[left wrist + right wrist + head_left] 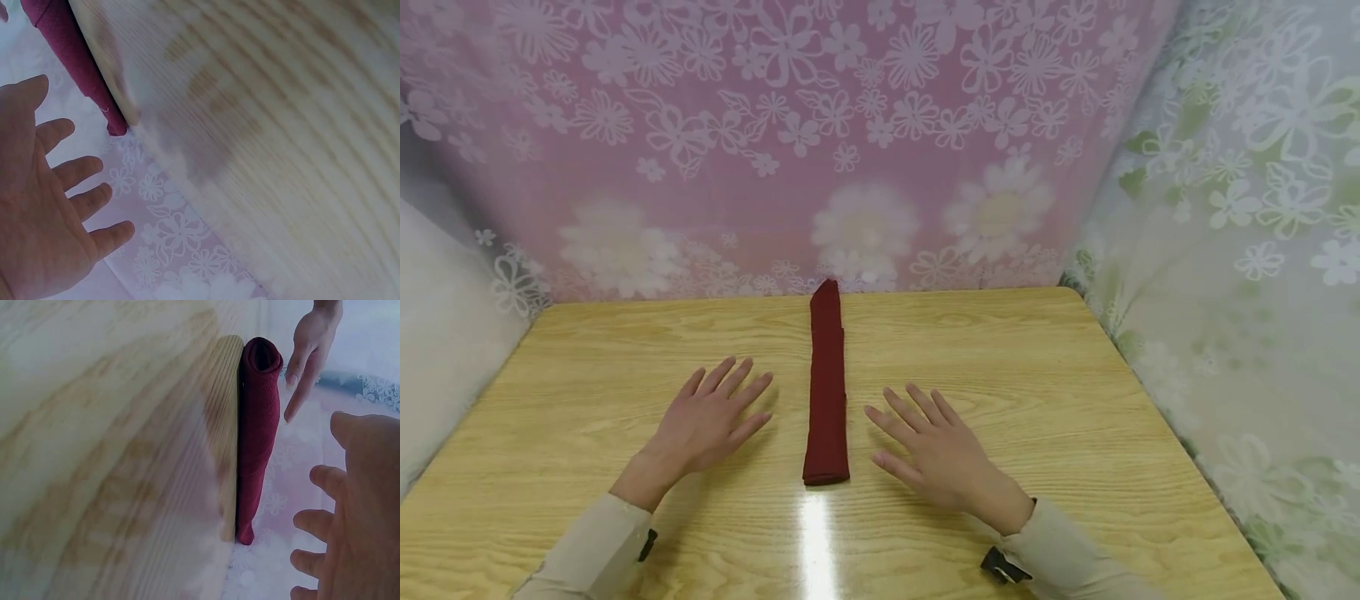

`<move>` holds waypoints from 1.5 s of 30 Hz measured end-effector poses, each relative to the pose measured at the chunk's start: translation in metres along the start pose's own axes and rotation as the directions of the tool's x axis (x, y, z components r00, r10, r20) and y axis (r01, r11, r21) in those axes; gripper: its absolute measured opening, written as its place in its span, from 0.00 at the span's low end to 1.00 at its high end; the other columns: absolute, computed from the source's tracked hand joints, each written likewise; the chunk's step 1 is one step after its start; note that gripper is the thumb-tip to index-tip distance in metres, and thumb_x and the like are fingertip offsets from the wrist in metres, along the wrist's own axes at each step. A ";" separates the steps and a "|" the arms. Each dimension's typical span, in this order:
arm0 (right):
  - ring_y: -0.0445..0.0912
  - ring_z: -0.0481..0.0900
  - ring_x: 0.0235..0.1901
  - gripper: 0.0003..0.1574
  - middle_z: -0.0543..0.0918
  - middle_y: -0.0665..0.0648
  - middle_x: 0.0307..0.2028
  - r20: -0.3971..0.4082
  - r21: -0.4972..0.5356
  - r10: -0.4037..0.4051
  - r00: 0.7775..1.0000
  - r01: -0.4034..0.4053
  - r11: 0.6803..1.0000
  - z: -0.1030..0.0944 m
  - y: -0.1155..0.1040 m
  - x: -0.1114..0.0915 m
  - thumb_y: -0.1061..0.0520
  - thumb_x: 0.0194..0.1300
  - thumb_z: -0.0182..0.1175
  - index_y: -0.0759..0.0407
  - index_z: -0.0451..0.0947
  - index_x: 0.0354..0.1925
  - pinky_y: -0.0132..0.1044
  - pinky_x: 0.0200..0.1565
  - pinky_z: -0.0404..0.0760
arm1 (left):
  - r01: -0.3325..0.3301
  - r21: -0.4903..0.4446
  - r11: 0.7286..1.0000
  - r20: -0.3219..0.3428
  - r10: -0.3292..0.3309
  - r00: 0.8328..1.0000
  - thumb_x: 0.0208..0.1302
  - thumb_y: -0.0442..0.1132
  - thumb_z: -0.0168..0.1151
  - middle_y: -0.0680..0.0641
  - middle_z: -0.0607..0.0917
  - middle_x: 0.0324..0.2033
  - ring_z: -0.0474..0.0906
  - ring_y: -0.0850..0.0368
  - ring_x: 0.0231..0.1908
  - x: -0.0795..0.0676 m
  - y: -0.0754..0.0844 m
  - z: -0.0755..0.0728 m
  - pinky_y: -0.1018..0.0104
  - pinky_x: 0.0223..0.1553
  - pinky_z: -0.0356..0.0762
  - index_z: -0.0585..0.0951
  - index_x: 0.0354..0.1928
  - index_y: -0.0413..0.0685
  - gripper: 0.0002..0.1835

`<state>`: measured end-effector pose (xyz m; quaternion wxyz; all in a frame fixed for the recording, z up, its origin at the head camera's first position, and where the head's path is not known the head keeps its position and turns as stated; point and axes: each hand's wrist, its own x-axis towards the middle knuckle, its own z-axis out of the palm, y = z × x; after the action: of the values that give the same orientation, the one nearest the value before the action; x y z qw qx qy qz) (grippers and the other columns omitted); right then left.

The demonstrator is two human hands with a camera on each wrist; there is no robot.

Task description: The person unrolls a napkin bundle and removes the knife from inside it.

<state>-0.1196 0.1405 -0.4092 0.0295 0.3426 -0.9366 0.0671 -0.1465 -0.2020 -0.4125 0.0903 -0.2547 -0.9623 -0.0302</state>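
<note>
A dark red cloth [827, 392], rolled or folded into a long narrow strip, lies lengthwise on the wooden table, its far end pointed and at the back edge. In the right wrist view the cloth [259, 431] shows a rolled end with a hollow centre. To its left, the left hand [703, 425] hovers palm down with fingers spread, apart from the cloth. The right hand [936, 454] is on the other side, fingers likewise spread and touching nothing. Both wrist views show the left hand [47, 206] and right hand [356, 506] holding nothing.
The light wooden table [1000, 358] has a bright glare streak near its front. Behind it hangs a pink flowered curtain [760, 183]. A pale floral sheet [1240, 317] borders the right side, and whitish cloth [445, 333] the left.
</note>
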 end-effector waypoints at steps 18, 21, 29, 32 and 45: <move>0.54 0.44 0.72 0.38 0.53 0.54 0.73 0.040 -0.006 -0.026 0.999 0.026 1.000 0.010 0.000 0.009 0.31 0.73 0.31 0.42 0.53 0.74 0.54 0.69 0.42 | -0.032 -0.016 0.999 -0.001 0.032 0.999 0.70 0.58 0.49 0.40 0.66 0.67 0.56 0.41 0.68 0.019 0.007 0.011 0.39 0.63 0.56 0.67 0.70 0.55 0.30; 0.54 0.43 0.72 0.38 0.53 0.54 0.73 0.048 -0.002 -0.036 0.998 0.036 0.999 0.012 0.001 0.010 0.31 0.73 0.31 0.42 0.53 0.74 0.53 0.69 0.42 | -0.033 -0.016 0.999 0.004 0.033 0.999 0.70 0.58 0.49 0.41 0.65 0.67 0.55 0.41 0.68 0.021 0.008 0.012 0.40 0.64 0.55 0.67 0.70 0.55 0.30; 0.54 0.43 0.72 0.38 0.52 0.53 0.73 0.052 0.005 -0.046 0.998 0.046 0.999 0.016 -0.002 0.015 0.31 0.73 0.32 0.39 0.50 0.75 0.52 0.69 0.41 | -0.045 -0.011 0.999 0.019 0.045 0.999 0.70 0.59 0.48 0.41 0.66 0.67 0.55 0.42 0.68 0.024 0.009 0.015 0.42 0.64 0.57 0.67 0.70 0.55 0.30; 0.54 0.43 0.72 0.38 0.52 0.53 0.73 0.057 0.011 -0.046 0.997 0.045 0.999 0.016 -0.004 0.015 0.30 0.73 0.32 0.38 0.49 0.75 0.52 0.69 0.40 | -0.049 -0.006 0.999 0.025 0.049 0.998 0.71 0.60 0.47 0.41 0.66 0.67 0.55 0.43 0.68 0.024 0.009 0.017 0.42 0.64 0.57 0.67 0.70 0.55 0.31; 0.54 0.45 0.72 0.38 0.53 0.52 0.73 0.038 -0.019 -0.074 0.997 0.075 0.997 0.018 -0.006 0.021 0.29 0.72 0.29 0.37 0.49 0.75 0.52 0.69 0.41 | -0.056 -0.008 0.998 0.070 0.057 0.996 0.71 0.60 0.45 0.43 0.63 0.69 0.53 0.44 0.70 0.039 0.005 0.017 0.42 0.65 0.55 0.65 0.71 0.57 0.31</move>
<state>-0.1323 0.1201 -0.4238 0.0180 0.3782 -0.9242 0.0502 -0.1796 -0.1767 -0.4215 0.0567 -0.2829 -0.9572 -0.0216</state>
